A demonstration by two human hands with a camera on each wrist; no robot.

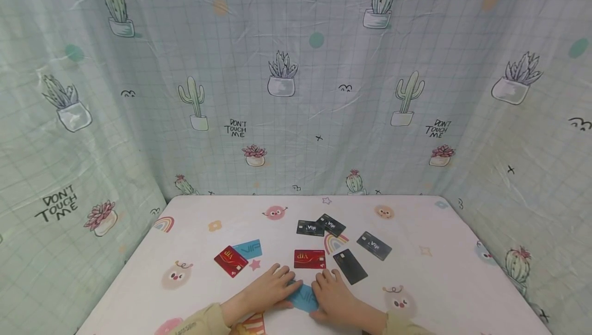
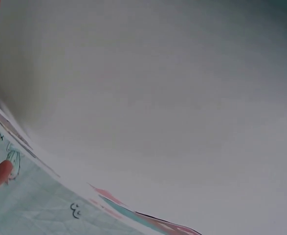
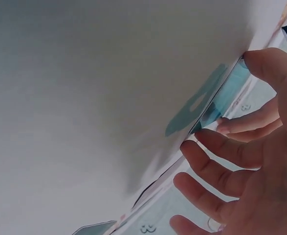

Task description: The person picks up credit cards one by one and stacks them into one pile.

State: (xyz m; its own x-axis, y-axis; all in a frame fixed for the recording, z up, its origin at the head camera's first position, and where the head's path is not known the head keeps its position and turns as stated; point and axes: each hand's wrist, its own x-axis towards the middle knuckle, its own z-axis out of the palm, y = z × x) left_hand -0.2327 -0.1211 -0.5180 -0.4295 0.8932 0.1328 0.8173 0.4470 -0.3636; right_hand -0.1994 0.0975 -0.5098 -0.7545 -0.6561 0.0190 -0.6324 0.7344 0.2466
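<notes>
Fingertips of the left hand (image 1: 270, 290) and right hand (image 1: 336, 296) hold a blue card (image 1: 302, 298) at its two opposite ends, thumb and index finger of each spread to the card's edges, remaining fingers loosely bent. The card lies between the hands near the table's front; its lettering is partly covered.

Just beyond is a red card (image 1: 310, 259) marked VIP, with a narrow strip of cloth before the fingers. Right of it, a plain-looking black card (image 1: 350, 266) lies near the right fingertips, and a tilted black Vip card (image 1: 374, 245) farther out. Two overlapping Vip cards (image 1: 311, 228), also black, lie behind.

Left, a second red card (image 1: 231, 261), reading VIP, overlaps a blue VIP card (image 1: 248, 248). Wide stretches of the printed tabletop (image 1: 439, 273) separate the cards from both side edges. Beyond the far edge hangs a cactus-print curtain (image 1: 319, 104) repeating "DON'T TOUCH ME".
</notes>
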